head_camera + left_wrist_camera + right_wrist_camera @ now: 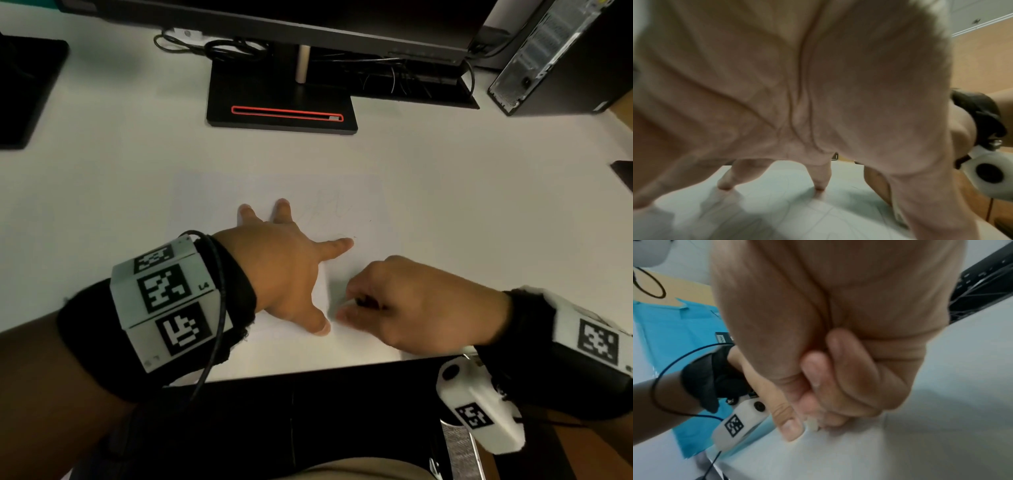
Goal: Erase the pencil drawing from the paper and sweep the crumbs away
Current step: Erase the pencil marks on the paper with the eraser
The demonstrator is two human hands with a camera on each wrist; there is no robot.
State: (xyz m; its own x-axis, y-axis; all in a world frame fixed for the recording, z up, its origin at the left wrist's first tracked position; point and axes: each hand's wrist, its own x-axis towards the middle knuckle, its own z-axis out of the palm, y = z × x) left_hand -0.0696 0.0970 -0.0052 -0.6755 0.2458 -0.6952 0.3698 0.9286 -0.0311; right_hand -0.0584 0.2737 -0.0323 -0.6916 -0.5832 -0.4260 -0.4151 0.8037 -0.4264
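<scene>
Paper [359, 205] at frame centre on desk [102, 154]; faint pencil drawing [329, 209] remains, upper centre. Left hand [284, 274] splayed flat, pinning sheet. Right hand [411, 305] curled, pinching small pale eraser [813, 425]. Erasing unfinished; sweeping not yet done.

Open desk around the two hands, hardware crowding the far side
Beyond the spread left hand [284, 270] the paper [356, 192] and desk [102, 164] lie bare up to the monitor base [281, 109]; a computer tower [561, 58] stands far right of the right hand [404, 305], cables [233, 48] behind
</scene>
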